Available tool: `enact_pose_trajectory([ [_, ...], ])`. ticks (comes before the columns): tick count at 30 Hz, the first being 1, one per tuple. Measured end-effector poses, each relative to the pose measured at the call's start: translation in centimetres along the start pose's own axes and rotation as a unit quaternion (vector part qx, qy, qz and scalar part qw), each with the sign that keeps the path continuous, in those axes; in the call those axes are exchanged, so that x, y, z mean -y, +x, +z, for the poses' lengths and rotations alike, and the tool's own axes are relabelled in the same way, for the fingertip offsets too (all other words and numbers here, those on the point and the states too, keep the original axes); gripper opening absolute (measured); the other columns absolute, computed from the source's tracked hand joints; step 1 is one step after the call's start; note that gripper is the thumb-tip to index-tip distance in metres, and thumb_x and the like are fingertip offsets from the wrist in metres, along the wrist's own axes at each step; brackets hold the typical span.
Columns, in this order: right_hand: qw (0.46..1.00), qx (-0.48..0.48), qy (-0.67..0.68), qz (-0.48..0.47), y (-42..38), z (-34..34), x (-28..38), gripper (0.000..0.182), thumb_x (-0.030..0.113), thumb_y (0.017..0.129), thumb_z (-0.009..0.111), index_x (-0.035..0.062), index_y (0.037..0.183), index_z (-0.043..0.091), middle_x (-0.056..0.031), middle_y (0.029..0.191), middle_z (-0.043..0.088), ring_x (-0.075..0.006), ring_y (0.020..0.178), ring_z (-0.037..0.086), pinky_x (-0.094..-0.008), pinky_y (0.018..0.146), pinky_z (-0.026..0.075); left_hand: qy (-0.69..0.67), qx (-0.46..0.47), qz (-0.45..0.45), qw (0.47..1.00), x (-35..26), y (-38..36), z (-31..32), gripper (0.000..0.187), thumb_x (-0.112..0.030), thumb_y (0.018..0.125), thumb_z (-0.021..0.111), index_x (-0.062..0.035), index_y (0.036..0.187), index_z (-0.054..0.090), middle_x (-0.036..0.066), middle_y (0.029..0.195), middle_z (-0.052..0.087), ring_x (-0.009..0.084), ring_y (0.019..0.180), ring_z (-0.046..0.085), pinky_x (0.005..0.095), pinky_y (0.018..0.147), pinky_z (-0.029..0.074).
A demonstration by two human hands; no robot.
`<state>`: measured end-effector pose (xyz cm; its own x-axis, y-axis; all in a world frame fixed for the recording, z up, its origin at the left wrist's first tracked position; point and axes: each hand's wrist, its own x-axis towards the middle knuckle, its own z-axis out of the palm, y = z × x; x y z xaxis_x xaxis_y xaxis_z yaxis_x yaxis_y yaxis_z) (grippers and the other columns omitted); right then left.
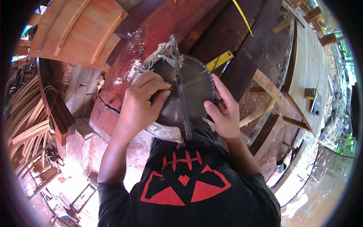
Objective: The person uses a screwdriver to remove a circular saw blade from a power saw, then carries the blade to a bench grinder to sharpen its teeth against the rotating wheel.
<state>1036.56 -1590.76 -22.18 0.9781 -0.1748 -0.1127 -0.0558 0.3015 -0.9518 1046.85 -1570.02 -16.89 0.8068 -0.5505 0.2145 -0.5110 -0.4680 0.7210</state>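
Note:
A round toothed saw blade point(196, 87) sits in a circular saw with a pale metal guard point(164, 131), close in front of my chest. Across the blade runs a long, narrow dark bar point(180, 85). My left hand point(145, 100) is at the blade's left side, its thumb and fingertips pinched together near the centre; whatever lies between them is too small to make out. On the right, my right hand point(224, 109) holds the toothed rim of the blade between thumb and fingers. The saw's body is mostly hidden beneath the blade.
Under the saw is a reddish wooden surface point(151, 22). A yellow square point(220, 60) lies beyond the blade, and a yellow tape point(242, 17) farther off. Wood strips point(32, 113) are stacked at left. A pale board point(302, 75) stands at right, with small items on it.

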Motion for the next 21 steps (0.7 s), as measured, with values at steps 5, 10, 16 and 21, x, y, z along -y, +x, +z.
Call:
enact_pose_trajectory([
  [5, 0.996, -0.014, 0.073, 0.056, 0.4, 0.2, 0.0, 0.058, -0.002, 0.093, 0.057, -0.0023, 0.146, 0.036, -0.0105, 0.121, 0.063, -0.0134, 0.103, 0.062, -0.0255, 0.066, 0.058, -0.020, -0.032, 0.034, 0.999, 0.1, 0.0, 0.7, 0.017, 0.004, 0.075, 0.073, 0.0018, 0.092, 0.070, 0.011, 0.089, 0.063, 0.0275, 0.081, 0.064, 0.0352, 0.071, 0.052],
  [10, 0.987, 0.000, 0.123, 0.100, 1.2, 0.4, 0.6, 0.048, 0.004, 0.095, 0.058, -0.0049, 0.139, 0.042, -0.0122, 0.120, 0.063, -0.0140, 0.103, 0.062, -0.0253, 0.061, 0.058, -0.029, -0.018, -0.011, 0.999, 0.4, -0.2, 0.4, 0.018, 0.003, 0.074, 0.074, 0.0016, 0.091, 0.070, 0.011, 0.091, 0.064, 0.0270, 0.080, 0.064, 0.0344, 0.071, 0.052],
  [16, 0.997, -0.060, 0.041, 0.025, 2.8, 0.4, 0.3, 0.040, 0.003, 0.096, 0.060, -0.0064, 0.133, 0.049, -0.0095, 0.115, 0.063, -0.0125, 0.105, 0.059, -0.0257, 0.092, 0.046, -0.034, -0.060, 0.059, 0.996, 0.6, -0.1, 1.1, 0.014, 0.002, 0.074, 0.075, 0.0018, 0.088, 0.069, 0.012, 0.087, 0.063, 0.0284, 0.077, 0.065, 0.0348, 0.070, 0.053],
  [21, 0.998, -0.038, 0.006, 0.040, 3.7, -0.5, 0.9, 0.038, 0.001, 0.095, 0.060, -0.0064, 0.131, 0.050, -0.0097, 0.116, 0.062, -0.0107, 0.103, 0.058, -0.0253, 0.090, 0.047, -0.027, -0.072, 0.038, 0.996, 0.6, -0.3, 1.4, 0.016, 0.002, 0.075, 0.076, 0.0015, 0.090, 0.070, 0.012, 0.089, 0.064, 0.0269, 0.080, 0.065, 0.0345, 0.072, 0.053],
])
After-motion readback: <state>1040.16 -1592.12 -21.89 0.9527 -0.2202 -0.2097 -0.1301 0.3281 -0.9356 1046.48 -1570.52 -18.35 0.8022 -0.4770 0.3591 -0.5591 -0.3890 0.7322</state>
